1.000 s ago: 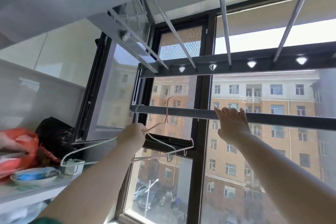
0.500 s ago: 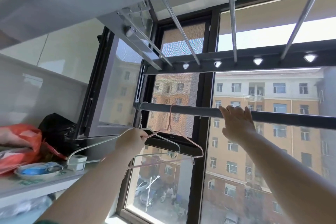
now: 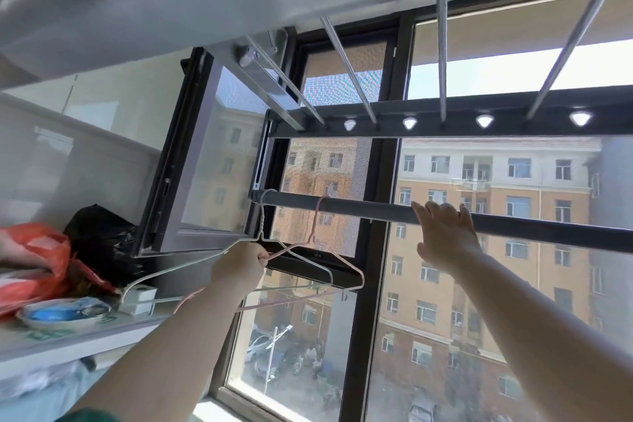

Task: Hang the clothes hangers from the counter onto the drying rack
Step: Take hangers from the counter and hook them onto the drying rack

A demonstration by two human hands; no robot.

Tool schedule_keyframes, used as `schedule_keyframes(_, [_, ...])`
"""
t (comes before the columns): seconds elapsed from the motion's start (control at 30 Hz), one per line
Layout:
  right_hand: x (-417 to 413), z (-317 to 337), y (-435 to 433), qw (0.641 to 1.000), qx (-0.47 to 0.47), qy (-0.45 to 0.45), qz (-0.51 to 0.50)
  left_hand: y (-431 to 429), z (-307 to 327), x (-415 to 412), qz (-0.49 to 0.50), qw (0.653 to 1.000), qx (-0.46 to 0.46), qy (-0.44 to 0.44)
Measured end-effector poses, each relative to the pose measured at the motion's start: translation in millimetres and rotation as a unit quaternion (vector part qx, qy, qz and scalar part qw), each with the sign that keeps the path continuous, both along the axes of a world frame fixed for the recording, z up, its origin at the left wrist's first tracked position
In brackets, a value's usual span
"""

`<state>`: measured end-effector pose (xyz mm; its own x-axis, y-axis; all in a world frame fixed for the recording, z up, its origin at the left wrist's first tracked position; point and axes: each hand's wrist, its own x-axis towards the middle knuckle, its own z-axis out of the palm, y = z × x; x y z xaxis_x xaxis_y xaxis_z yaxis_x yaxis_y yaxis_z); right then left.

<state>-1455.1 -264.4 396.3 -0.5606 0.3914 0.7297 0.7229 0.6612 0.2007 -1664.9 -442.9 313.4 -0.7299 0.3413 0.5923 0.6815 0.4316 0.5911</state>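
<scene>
My left hand [image 3: 239, 265] grips the pink hanger [image 3: 317, 219] hooked on the rod [image 3: 363, 209]. My right hand [image 3: 445, 233] rests straight fingers on it.

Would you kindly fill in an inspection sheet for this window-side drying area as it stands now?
Surface: white counter at lower left, its back crowded.
Job's things: white wire hanger and pink wire hanger both hooked over the dark grey round rack rod, with the white one nearer the rod's left end.
Clutter: orange-red plastic bag, black plastic bag, white dish with blue contents and small white box, all on the counter.
Grippers: left hand grips the pink wire hanger at its shoulder; right hand rests on the rod with its fingers straight.
Cables: nothing seen.
Surroundings: open window sash; silver rack bars overhead; apartment building outside.
</scene>
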Motion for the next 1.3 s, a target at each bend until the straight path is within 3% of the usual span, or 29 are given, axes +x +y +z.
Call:
schedule_keyframes(0.17, [5,1,-8,1.0,0.0,-0.011,-0.012,-4,-1,6,0.027,0.999,-0.03,0.023])
schedule_keyframes(0.57, [41,-25,-53,0.998,-0.025,0.036,-0.036,-34,-8,26,-0.039,0.998,-0.012,0.038])
schedule_keyframes(0.77, [72,-53,-71,0.995,-0.063,0.035,-0.064,-42,-19,46,0.011,0.982,0.035,0.184])
schedule_keyframes(0.9, [106,-71,-79,0.991,-0.075,0.012,-0.106,-31,-31,82,-0.053,0.977,0.051,0.2])
schedule_keyframes(1.0, [139,-80,-87,0.987,-0.084,-0.006,-0.136,-19,-40,129,-0.185,0.97,0.066,0.144])
schedule_keyframes(1.1, [183,-84,-95,0.982,-0.094,-0.009,-0.162,-6,-47,181,-0.321,0.945,0.025,0.061])
schedule_keyframes(1.3, [310,-105,-122,0.952,-0.17,-0.009,-0.254,18,-62,309,-0.459,0.886,-0.045,0.046])
